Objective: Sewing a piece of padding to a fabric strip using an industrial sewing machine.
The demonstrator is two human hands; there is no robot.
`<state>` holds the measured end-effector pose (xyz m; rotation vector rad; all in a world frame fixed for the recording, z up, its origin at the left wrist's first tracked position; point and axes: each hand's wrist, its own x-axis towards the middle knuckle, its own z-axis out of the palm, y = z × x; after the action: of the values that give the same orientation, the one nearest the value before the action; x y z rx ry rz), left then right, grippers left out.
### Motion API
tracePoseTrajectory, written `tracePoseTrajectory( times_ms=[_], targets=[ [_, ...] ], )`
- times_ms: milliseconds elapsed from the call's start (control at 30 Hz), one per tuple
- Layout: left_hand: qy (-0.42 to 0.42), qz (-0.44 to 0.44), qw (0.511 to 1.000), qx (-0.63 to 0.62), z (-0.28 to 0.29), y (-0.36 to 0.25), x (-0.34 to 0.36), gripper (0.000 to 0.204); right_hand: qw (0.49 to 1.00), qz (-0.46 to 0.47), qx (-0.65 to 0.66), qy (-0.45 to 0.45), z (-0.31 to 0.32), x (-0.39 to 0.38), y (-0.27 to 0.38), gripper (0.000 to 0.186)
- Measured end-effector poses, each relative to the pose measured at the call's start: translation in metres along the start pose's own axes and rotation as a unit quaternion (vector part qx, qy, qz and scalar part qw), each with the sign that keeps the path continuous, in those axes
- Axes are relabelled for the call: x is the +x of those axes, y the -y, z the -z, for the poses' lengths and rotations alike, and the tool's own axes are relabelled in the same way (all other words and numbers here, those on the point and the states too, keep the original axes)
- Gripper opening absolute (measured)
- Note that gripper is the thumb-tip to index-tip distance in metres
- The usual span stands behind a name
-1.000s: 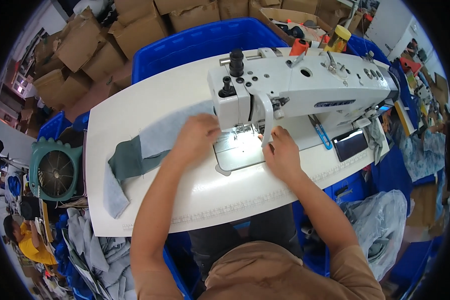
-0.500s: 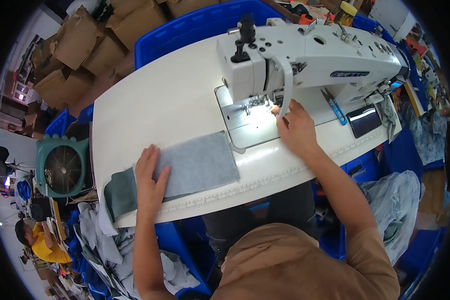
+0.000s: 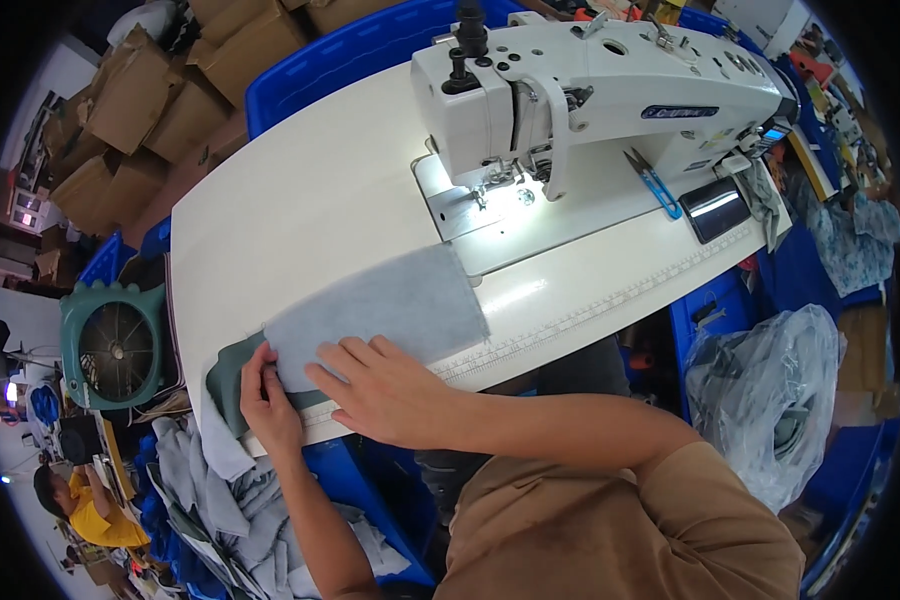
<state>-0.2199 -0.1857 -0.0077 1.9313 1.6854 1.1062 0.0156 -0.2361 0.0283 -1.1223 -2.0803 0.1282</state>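
Observation:
A light grey fabric panel [image 3: 390, 300] lies along the front left of the white sewing table, with a dark green cloth [image 3: 232, 385] at its left end. Fingertips of my left hand [image 3: 270, 405] are bent together in a pinch on the panel's edge, where it meets the green cloth. My right hand [image 3: 390, 395] rests over the panel's near edge, fingers spread and holding nothing. Beyond the panel's right end stands a white sewing machine [image 3: 610, 85]; its lamp lights the needle area and the metal plate [image 3: 460, 215].
Blue-handled scissors [image 3: 658, 188] and a dark phone [image 3: 716, 210] lie right of the machine head. A printed ruler [image 3: 570, 335] follows the table's front edge. Grey cloth pieces [image 3: 220, 500] heap below left, near a green fan [image 3: 115, 345]. A person in yellow [image 3: 100, 510] sits far left.
My right hand has left the needle area and come left onto the panel. My left hand has drawn back toward me, its fingers now pinching the panel's edge. The view has shifted slightly.

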Motion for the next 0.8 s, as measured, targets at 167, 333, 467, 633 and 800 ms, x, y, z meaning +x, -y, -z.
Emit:
tracePoseTrajectory(
  times_ms=[167,333,467,633,800],
  targets=[
    [-0.026,0.049,0.988,-0.147,0.006,0.008,-0.003,0.035,0.991,-0.019,-0.076,0.11,-0.04,0.001,-0.009,0.028],
    [-0.04,0.071,0.975,-0.209,-0.001,0.0,0.002,0.034,0.999,-0.013,0.009,0.042,-0.04,-0.006,-0.025,0.019],
    [-0.035,0.067,0.971,-0.228,0.006,0.002,0.0,0.038,0.996,-0.011,-0.043,0.077,-0.033,0.003,-0.015,0.018],
    [-0.009,0.096,0.941,-0.324,0.016,0.001,-0.004,0.043,0.993,0.01,-0.085,0.081,-0.035,0.006,-0.015,0.016],
    [0.03,0.106,0.938,-0.329,0.012,0.002,-0.001,0.044,0.997,-0.031,-0.026,0.064,-0.03,0.014,-0.011,0.016]
  ],
)
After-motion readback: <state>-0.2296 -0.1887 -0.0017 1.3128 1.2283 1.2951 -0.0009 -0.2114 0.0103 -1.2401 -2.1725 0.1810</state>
